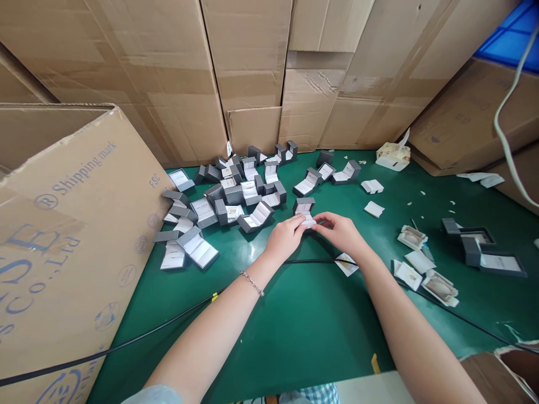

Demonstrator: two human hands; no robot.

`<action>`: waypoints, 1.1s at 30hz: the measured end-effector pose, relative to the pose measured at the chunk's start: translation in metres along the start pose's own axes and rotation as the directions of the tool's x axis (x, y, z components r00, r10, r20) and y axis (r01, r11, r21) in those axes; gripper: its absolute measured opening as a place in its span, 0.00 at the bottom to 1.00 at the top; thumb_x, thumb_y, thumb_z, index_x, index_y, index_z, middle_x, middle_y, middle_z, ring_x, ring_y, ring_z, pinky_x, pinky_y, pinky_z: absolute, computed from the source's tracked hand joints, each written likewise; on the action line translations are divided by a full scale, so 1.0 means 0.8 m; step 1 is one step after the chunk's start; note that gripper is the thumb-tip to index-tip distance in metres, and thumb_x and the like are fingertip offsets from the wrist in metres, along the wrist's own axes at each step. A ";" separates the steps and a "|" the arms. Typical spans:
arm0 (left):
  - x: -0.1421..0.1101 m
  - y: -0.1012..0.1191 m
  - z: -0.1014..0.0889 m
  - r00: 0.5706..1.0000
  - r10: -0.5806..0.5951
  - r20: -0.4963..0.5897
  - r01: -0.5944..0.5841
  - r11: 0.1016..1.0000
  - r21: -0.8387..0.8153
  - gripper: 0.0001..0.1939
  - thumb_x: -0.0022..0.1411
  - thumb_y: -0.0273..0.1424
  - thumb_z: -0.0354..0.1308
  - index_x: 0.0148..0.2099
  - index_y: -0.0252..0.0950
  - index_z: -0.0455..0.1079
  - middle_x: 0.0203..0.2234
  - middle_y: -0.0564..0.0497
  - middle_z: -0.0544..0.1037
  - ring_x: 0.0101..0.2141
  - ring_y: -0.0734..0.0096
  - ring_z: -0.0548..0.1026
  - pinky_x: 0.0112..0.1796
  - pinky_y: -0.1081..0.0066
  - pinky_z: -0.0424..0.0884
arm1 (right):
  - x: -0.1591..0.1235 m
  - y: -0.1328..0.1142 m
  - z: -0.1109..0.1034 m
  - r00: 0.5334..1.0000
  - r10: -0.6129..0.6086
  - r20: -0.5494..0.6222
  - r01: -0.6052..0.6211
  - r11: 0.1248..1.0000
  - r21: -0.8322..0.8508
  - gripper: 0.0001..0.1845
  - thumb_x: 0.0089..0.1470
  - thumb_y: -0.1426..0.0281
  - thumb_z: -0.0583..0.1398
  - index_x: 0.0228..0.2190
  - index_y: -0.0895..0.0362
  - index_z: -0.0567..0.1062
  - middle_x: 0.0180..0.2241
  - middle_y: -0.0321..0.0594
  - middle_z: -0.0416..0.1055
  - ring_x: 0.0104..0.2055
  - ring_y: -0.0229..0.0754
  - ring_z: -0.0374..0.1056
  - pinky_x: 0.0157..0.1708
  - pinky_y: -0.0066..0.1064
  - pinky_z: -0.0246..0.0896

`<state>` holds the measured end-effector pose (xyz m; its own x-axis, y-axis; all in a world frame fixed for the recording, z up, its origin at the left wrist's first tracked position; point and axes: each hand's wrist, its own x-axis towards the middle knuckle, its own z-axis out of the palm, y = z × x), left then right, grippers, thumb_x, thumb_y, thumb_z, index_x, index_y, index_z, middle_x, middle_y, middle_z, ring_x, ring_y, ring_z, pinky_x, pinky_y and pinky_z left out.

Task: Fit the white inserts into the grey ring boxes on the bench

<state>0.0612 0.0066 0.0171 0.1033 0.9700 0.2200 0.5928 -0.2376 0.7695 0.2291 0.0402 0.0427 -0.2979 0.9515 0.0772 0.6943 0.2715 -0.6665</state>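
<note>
A small grey jewelry box (pixel 304 205) with a white lining stands open on the green table, its lid up and facing me. My left hand (pixel 285 237) is closed on its near left side, fingertips on the white insert. From the right, my right hand (pixel 340 231) pinches the front edge of the same box with thumb and fingers. The fingertips partly cover the insert. Close by, behind the box, lies another open jewelry box (pixel 308 182). A white card (pixel 346 264) rests under my right wrist.
Several open grey boxes (pixel 256 217) are heaped at the left. A tall carton (pixel 84 235) borders that side, with more cartons behind. At the right are white inserts (pixel 409 275), larger open boxes (pixel 497 261) and a tissue pack (pixel 393 156). A black cable (pixel 168 323) crosses the table.
</note>
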 end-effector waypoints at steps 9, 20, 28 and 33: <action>0.000 -0.002 0.001 0.999 -0.037 0.001 0.037 0.999 -0.037 0.17 0.64 0.33 0.45 0.50 0.39 0.70 0.52 0.53 0.70 0.52 0.67 0.69 0.53 0.68 0.64 | 0.001 -0.007 0.002 0.985 0.169 -0.034 -0.167 0.984 0.064 0.15 0.44 0.57 0.59 0.22 0.56 0.75 0.20 0.37 0.72 0.22 0.38 0.64 0.24 0.29 0.56; 0.008 -0.014 -0.005 0.994 0.069 0.087 -0.071 0.997 0.027 0.17 0.64 0.29 0.46 0.53 0.38 0.67 0.54 0.51 0.68 0.54 0.69 0.65 0.55 0.70 0.61 | 0.001 -0.004 0.013 0.994 0.104 -0.026 -0.103 0.994 0.017 0.15 0.46 0.59 0.58 0.26 0.55 0.79 0.22 0.38 0.74 0.25 0.40 0.67 0.27 0.30 0.59; 0.010 -0.012 -0.008 0.996 0.044 0.075 -0.053 0.990 0.132 0.14 0.64 0.31 0.47 0.49 0.42 0.70 0.48 0.52 0.74 0.47 0.65 0.73 0.49 0.67 0.67 | 0.001 -0.002 0.013 0.997 0.072 0.001 -0.072 0.997 -0.017 0.14 0.48 0.59 0.56 0.27 0.54 0.78 0.23 0.37 0.75 0.25 0.40 0.67 0.28 0.30 0.58; 0.010 -0.009 -0.009 0.998 0.009 0.065 -0.019 0.988 0.155 0.15 0.65 0.32 0.46 0.49 0.43 0.69 0.46 0.53 0.76 0.45 0.65 0.74 0.46 0.68 0.70 | 0.001 -0.003 0.014 0.999 0.044 -0.003 -0.044 0.999 -0.018 0.15 0.50 0.60 0.54 0.27 0.54 0.77 0.22 0.37 0.74 0.24 0.40 0.66 0.27 0.31 0.58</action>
<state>0.0518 0.0158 0.0173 0.1601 0.9691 0.1878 0.7075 -0.2453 0.6628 0.2195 0.0387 0.0360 -0.2652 0.9629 0.0496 0.7183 0.2316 -0.6561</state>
